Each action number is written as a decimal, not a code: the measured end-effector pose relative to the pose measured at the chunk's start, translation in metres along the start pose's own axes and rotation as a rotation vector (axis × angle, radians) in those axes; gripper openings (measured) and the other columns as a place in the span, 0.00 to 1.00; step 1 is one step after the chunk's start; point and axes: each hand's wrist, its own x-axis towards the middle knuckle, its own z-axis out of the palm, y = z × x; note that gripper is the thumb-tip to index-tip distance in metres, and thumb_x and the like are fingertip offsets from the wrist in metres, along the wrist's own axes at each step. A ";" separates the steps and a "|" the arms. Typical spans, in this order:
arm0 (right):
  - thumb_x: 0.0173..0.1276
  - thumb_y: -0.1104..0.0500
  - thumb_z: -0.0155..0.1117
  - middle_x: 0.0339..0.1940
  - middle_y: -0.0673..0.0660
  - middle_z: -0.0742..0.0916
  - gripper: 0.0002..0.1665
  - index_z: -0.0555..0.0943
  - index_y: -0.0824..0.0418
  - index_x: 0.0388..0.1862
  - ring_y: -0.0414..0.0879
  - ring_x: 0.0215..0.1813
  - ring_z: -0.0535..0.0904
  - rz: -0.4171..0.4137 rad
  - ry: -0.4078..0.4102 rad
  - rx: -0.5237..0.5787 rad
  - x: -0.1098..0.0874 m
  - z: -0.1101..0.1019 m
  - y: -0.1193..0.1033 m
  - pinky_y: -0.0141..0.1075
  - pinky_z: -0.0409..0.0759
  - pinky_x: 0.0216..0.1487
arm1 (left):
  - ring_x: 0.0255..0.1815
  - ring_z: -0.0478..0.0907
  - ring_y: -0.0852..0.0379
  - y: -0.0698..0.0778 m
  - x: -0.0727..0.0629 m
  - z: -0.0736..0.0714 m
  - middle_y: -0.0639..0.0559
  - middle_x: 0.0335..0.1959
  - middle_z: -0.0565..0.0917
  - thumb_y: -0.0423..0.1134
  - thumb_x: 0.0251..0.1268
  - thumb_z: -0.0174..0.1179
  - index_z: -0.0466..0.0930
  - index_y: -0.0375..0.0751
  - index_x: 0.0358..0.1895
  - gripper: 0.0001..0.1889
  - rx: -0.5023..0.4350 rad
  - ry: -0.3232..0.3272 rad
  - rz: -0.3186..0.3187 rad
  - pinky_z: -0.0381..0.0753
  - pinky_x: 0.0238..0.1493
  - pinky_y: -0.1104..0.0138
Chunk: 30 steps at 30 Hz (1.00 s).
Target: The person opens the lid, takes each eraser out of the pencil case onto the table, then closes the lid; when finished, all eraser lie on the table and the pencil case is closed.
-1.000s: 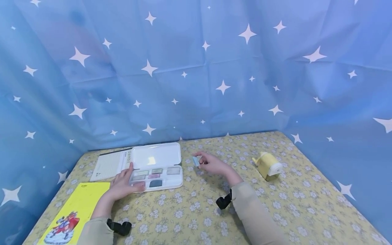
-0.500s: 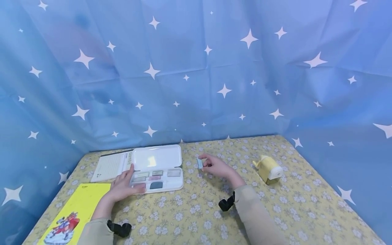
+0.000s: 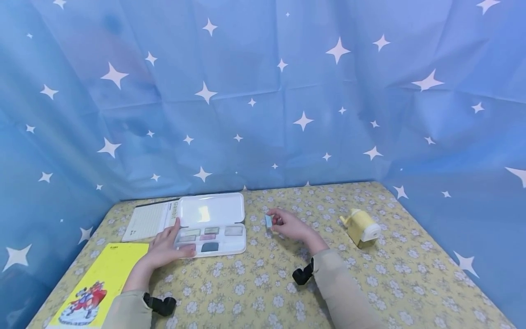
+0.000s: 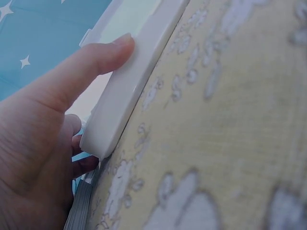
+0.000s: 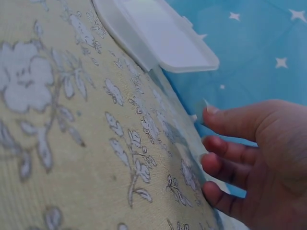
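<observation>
A white paint box (image 3: 235, 249) lies with its lid (image 3: 211, 209) folded back, several coloured pans set in its tray. My left hand (image 3: 165, 246) grips the box at its near left corner; in the left wrist view the thumb (image 4: 103, 57) lies over the front rim and the fingers curl round the side. To the right of the box, my right hand (image 3: 289, 225) pinches a small light blue block (image 3: 268, 221) between thumb and fingertips, close over the cloth. The block barely shows in the right wrist view, where the fingers (image 5: 230, 170) are bent.
Behind my left hand, a lined notepad (image 3: 145, 224) lies beside the box. A yellow booklet (image 3: 100, 269) with a printed figure is at the near left. A yellow pencil sharpener (image 3: 361, 226) with a crank stands at right. A blue starry curtain (image 3: 263, 91) surrounds the flowered tablecloth (image 3: 246, 292).
My right hand has moved slightly right, away from the paint box, with the light blue block turned more upright; it has stayed nearly still since. My left hand has kept its place.
</observation>
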 end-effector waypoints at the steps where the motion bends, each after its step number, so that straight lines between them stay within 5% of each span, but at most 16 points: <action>1: 0.72 0.66 0.57 0.43 0.57 0.77 0.25 0.69 0.65 0.66 0.48 0.39 0.74 -0.006 0.003 -0.006 0.000 0.000 0.000 0.40 0.74 0.34 | 0.71 0.42 0.25 0.001 0.000 0.000 0.26 0.73 0.47 0.65 0.53 0.65 0.31 0.39 0.78 0.62 0.003 0.000 -0.002 0.40 0.63 0.31; 7: 0.70 0.65 0.60 0.41 0.55 0.76 0.25 0.71 0.65 0.66 0.47 0.41 0.72 0.002 0.020 -0.090 0.000 0.004 0.002 0.41 0.74 0.40 | 0.70 0.43 0.25 0.000 0.000 0.000 0.26 0.73 0.47 0.65 0.52 0.65 0.32 0.39 0.78 0.62 0.002 0.005 0.000 0.40 0.63 0.30; 20: 0.70 0.65 0.59 0.29 0.55 0.71 0.23 0.73 0.67 0.63 0.45 0.28 0.63 0.018 0.024 -0.136 0.001 0.008 0.003 0.40 0.64 0.32 | 0.71 0.42 0.25 0.000 0.001 0.000 0.26 0.73 0.47 0.64 0.53 0.64 0.32 0.40 0.78 0.62 -0.008 0.013 0.009 0.39 0.62 0.30; 30: 0.69 0.65 0.61 0.35 0.55 0.71 0.22 0.75 0.65 0.61 0.47 0.35 0.66 0.050 0.043 -0.153 0.001 0.011 0.004 0.43 0.64 0.37 | 0.71 0.42 0.25 0.000 0.001 0.001 0.26 0.73 0.47 0.65 0.52 0.65 0.32 0.40 0.78 0.62 -0.014 0.012 -0.002 0.39 0.63 0.31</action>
